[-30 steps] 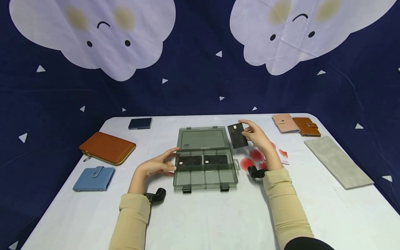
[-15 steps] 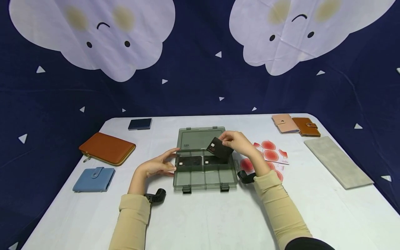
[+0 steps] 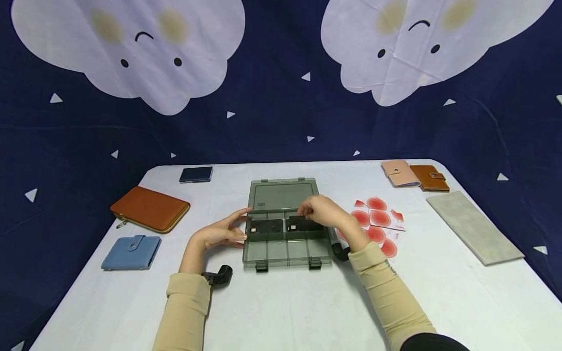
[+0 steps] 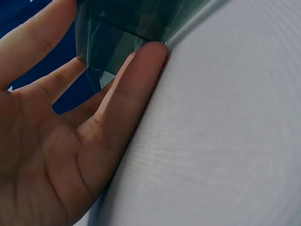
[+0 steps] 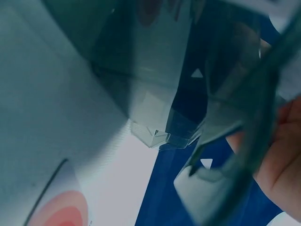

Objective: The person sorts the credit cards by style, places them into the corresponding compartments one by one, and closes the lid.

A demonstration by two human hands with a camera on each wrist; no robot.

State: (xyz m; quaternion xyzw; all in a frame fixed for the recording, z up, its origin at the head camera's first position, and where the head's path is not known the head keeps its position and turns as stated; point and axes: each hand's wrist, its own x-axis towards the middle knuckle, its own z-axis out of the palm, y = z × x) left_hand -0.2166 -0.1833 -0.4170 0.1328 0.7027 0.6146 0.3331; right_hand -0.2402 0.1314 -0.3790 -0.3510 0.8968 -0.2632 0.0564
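Observation:
A smoky green, see-through divided box [image 3: 265, 254] lies with its lid [image 3: 283, 194] folded back. My left hand [image 3: 221, 231] rests against its left side, thumb low on the wall and fingers spread at the far corner. In the left wrist view the thumb [image 4: 136, 84] lies straight along the box's bottom edge. My right hand [image 3: 325, 212] reaches into the right back compartment, fingertips pinching the upper edge of a black card [image 3: 304, 224]. Another black card [image 3: 267, 226] lies in the left back compartment. The right wrist view looks mostly through the box's wall [image 5: 155, 94].
Red-and-white patterned cards [image 3: 380, 218] lie right of the box, partly behind the right forearm. A grey long wallet [image 3: 474, 228], pink wallet [image 3: 400, 173] and brown wallet [image 3: 429, 178] are at right. At left are a tan zip wallet [image 3: 151, 209], blue wallet [image 3: 131, 252] and dark holder [image 3: 195, 174].
My right hand has brought the black VIP card leftward from beside the lid and down into the right back compartment. My left hand has stayed at the box's side.

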